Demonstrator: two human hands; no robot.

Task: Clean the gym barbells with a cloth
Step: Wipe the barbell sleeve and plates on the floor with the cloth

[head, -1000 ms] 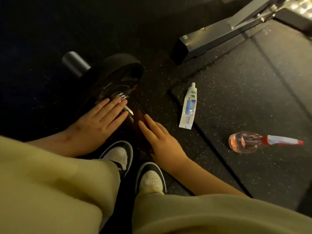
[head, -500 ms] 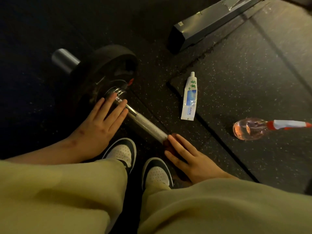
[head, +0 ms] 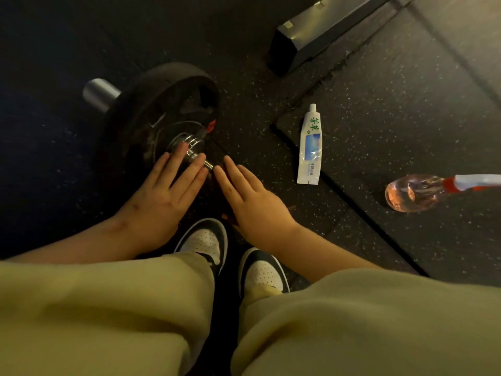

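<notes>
The barbell (head: 156,120) lies on the floor (head: 379,109) before the shoes (head: 206,241): heavy, rigid steel, likely to roll. Both grips are open, fingers straight: left hand (head: 162,196) flat against the collar (head: 195,147), right hand (head: 253,203) pressing on the shaft (head: 209,165), apparently over a dark cloth (head: 227,216). Steady it there.

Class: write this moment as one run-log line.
left hand: flat on bar collar | right hand: flat over dark cloth, mostly hidden | tube, spray bottle: lying aside, untouched
</notes>
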